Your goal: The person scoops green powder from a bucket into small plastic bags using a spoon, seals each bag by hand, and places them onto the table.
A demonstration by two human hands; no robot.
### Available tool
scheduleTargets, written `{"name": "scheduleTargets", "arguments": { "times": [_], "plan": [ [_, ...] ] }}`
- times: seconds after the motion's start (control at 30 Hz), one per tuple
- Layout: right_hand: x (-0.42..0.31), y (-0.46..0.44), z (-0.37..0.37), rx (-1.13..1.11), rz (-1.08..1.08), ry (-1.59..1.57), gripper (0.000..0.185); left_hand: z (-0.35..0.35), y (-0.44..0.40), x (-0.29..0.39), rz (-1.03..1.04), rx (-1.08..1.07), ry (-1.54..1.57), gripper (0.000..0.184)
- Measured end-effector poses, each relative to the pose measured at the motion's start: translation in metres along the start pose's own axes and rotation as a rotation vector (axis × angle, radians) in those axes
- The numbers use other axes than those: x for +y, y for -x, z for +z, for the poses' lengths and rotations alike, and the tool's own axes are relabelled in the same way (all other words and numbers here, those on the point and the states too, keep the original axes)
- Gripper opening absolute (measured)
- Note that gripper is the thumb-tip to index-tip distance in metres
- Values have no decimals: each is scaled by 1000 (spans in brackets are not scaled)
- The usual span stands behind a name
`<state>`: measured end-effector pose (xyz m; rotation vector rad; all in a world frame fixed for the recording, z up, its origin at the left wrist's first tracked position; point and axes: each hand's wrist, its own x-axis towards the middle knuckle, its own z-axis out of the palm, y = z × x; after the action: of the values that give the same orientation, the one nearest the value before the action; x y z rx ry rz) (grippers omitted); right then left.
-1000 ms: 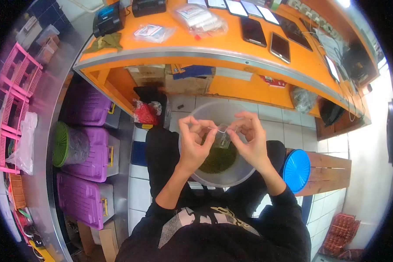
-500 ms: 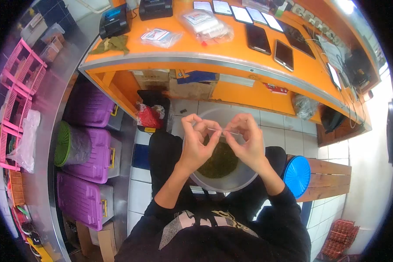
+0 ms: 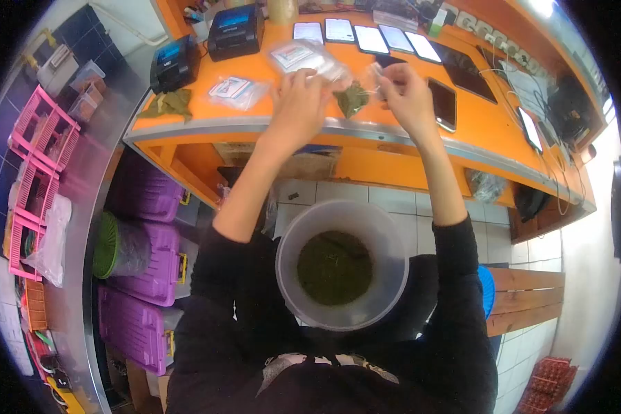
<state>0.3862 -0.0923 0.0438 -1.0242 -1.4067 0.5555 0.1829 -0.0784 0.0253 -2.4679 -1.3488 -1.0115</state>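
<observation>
Clock: 12 = top of view.

Small clear-plastic packet with dark-green contents (image 3: 352, 100) is between the two hands, over the near edge of the orange counter (image 3: 486, 131); can't tell if it rests on it or hangs just above. Right hand (image 3: 406, 96) sits at the packet's 3 o'clock, thumb and fingers pinched on its clear film. Left hand (image 3: 299, 110) at 9 o'clock, fingers curled, tips close to the packet; can't tell whether it grips the film.

Around the packet: stack of clear-plastic pouches with white labels (image 3: 309, 56) at 11, partly behind left hand. Clear pouch with red-and-blue label (image 3: 234, 91) at 9; further out same way, crumpled olive-green cloth (image 3: 165, 103). Two black box-shaped machines (image 3: 234, 32) around 10. Row of bright-screened phones (image 3: 370, 39) runs 11 to 1. Dark-screened phone with pale frame (image 3: 441, 105) at 3, by right wrist.

Round translucent plastic tub (image 3: 341, 215) between the person's legs, at the packet's 6; green material (image 3: 334, 272) covers its bottom. Neither hand at it. From tub: purple-lidded plastic bins (image 3: 145, 255) at 9, brown wooden bench (image 3: 528, 297) at 3, round blue lid (image 3: 487, 290) there too, half hidden by sleeve.
</observation>
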Motion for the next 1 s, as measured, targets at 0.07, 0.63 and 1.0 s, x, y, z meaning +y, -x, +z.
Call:
{"name": "scheduleTargets", "arguments": {
  "times": [0.07,0.63,1.0],
  "plan": [
    [36,-14,-1,144,-288,726,24,16,-17,-19,19,-35,-34,30],
    [20,-7,126,-400,-434,501,20,-27,-20,-176,-177,-87,-149,28],
    [28,-44,170,-495,-612,375,21,-24,11,-174,-188,112,70,30]
  ]
}}
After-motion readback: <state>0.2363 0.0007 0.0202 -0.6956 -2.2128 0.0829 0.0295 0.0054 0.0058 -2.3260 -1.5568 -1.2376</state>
